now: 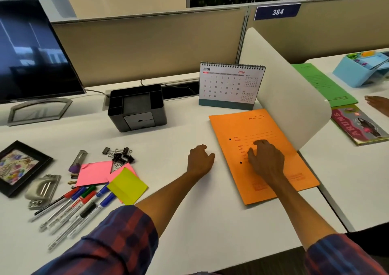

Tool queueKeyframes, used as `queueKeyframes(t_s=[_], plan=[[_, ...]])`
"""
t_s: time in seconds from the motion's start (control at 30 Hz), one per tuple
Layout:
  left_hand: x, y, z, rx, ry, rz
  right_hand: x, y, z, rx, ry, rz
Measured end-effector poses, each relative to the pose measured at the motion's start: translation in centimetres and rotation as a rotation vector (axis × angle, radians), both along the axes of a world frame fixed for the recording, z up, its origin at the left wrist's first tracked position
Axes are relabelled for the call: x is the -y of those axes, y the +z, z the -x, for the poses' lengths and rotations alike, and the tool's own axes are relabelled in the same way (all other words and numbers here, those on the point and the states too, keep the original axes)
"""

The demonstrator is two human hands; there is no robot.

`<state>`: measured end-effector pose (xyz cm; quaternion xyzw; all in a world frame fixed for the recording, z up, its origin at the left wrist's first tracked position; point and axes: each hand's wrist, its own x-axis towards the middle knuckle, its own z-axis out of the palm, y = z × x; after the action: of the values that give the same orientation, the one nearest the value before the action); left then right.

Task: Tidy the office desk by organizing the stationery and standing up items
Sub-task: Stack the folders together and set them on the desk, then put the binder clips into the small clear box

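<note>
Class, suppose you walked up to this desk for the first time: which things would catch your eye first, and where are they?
The bright orange folder lies flat at the right of the desk, with the right hand resting on it. At the left, pink and yellow sticky notes overlap a loose scatter of markers. A desk calendar showing June stands upright behind the folder.

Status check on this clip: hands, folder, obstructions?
Right hand resting on orange folder, flat on desk. Left hand empty, beside it. Nothing blocking.

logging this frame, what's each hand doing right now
Left hand: loosely curled, empty, on the white desk.
Right hand: resting on the flat orange paper folder, not gripping.
</note>
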<state>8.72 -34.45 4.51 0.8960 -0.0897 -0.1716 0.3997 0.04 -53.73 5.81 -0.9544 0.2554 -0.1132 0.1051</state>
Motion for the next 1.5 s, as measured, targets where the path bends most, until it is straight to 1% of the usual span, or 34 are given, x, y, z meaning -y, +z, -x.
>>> queueKeyframes(t_s=[0.17,0.37,0.47,0.63,0.8,1.0,1.13,1.27,1.5], plan=[[-5.4,0.0,0.3,0.15,-0.022,-0.025,-5.4,0.5,-1.0,0.074,0.07,-0.084],[-12.2,-0.6,0.9,0.372,-0.062,-0.112,-11.5,-0.6,-1.7,0.078,0.18,-0.224],[-15.4,-0.9,1.3,0.456,-0.089,-0.139,-14.0,-1.3,-1.7,0.031,0.254,-0.255],[-20.4,-2.6,2.5,0.552,-0.089,-0.209,-17.3,-2.7,-1.8,-0.141,0.388,-0.252],[-24.1,-3.5,5.0,0.664,-0.084,-0.217,-19.6,-3.4,-2.3,-0.202,0.41,-0.239],[-27.4,-5.0,7.1,0.65,-0.077,-0.31,-21.2,-3.6,-3.9,-0.198,0.434,-0.241],[-28.7,-5.5,8.0,0.638,-0.077,-0.352,-22.1,-3.7,-5.8,-0.167,0.44,-0.305],[-29.3,-5.7,8.6,0.615,-0.069,-0.38,-23.2,-3.2,-7.9,-0.083,0.382,-0.463],[-30.0,-6.1,9.5,0.557,-0.027,-0.402,-26.2,-1.9,-12.1,-0.003,0.301,-0.791]])
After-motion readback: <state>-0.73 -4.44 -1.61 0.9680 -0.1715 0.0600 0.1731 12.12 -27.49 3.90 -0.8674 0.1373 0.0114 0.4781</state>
